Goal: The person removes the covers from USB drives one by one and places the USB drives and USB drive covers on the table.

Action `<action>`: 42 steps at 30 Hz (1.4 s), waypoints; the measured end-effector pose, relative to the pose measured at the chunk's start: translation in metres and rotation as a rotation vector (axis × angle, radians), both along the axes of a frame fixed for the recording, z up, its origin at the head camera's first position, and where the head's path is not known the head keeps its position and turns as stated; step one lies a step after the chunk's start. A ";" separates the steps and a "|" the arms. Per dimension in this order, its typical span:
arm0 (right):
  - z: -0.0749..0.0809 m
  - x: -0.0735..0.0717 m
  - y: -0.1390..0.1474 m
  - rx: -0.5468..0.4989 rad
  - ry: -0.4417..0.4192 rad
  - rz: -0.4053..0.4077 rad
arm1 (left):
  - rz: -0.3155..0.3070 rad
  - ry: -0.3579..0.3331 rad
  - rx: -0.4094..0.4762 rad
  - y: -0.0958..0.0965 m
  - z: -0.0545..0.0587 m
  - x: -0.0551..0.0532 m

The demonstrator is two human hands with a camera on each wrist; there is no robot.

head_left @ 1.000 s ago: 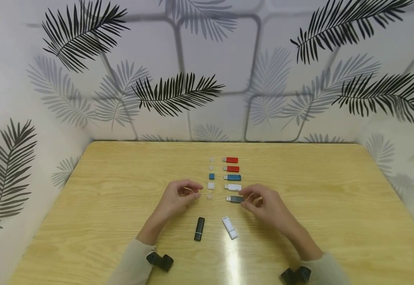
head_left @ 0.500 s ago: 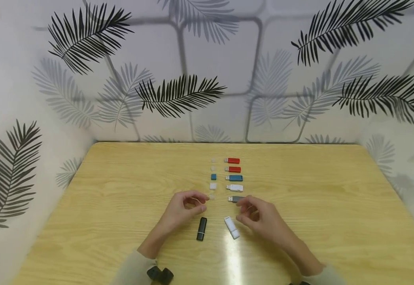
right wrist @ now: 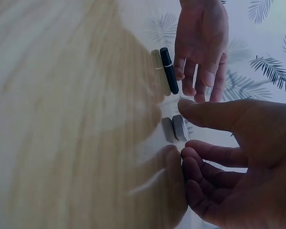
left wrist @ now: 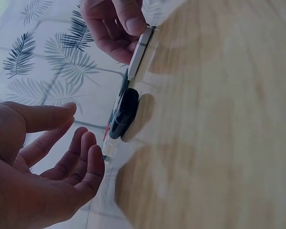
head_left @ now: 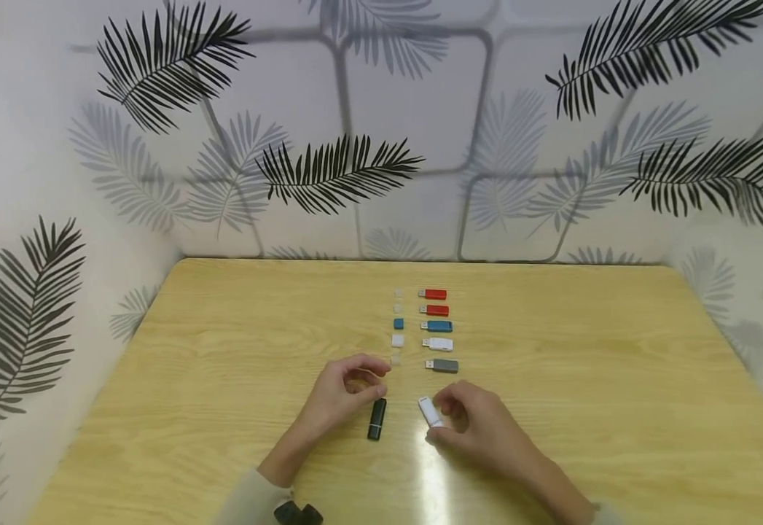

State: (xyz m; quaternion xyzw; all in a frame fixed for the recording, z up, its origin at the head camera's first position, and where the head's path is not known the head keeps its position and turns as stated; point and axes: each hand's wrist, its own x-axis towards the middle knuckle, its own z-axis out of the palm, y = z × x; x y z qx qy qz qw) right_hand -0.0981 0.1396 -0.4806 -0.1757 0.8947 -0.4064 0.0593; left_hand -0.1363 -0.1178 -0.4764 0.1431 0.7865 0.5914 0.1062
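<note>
A white capped USB stick (head_left: 429, 410) lies slanted on the wooden table, its near end partly hidden by my right hand (head_left: 486, 430). Thumb and fingers stand on either side of that stick in the right wrist view, with gaps showing between them and it. My left hand (head_left: 338, 394) hovers beside a black capped USB stick (head_left: 377, 419), thumb tip near its far end. Nothing is between the left fingers, which curve loosely apart from the thumb in the left wrist view.
Behind the hands, uncapped USB sticks lie in a column: two red (head_left: 435, 310), one blue (head_left: 436, 326), one white (head_left: 439, 344) and one grey (head_left: 443, 365). Left of them runs a column of small caps, including a blue cap (head_left: 398, 324) and a white cap (head_left: 397, 340).
My right hand has left the grey USB stick and come nearer, down to the white capped one. My left hand has moved slightly nearer and right, toward the black USB stick.
</note>
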 end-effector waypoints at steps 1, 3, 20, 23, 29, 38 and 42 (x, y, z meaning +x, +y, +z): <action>-0.001 0.001 0.000 0.013 0.014 0.003 | -0.005 -0.005 0.006 0.001 0.000 0.001; -0.001 0.003 -0.001 0.033 0.028 0.012 | -0.013 -0.012 0.017 0.003 -0.001 0.003; 0.008 0.001 0.003 0.000 0.037 0.048 | -0.059 0.002 0.026 0.024 0.001 0.011; 0.016 -0.002 0.004 -0.018 0.063 0.023 | -0.077 0.009 0.057 0.028 0.004 0.009; 0.029 -0.008 0.009 -0.016 0.148 0.022 | -0.134 -0.006 0.133 0.036 0.012 0.007; 0.043 -0.017 0.016 -0.107 0.167 0.052 | -0.125 0.019 0.135 0.041 0.020 0.003; 0.049 -0.020 0.020 -0.179 0.162 0.051 | -0.126 0.030 0.144 0.043 0.025 0.000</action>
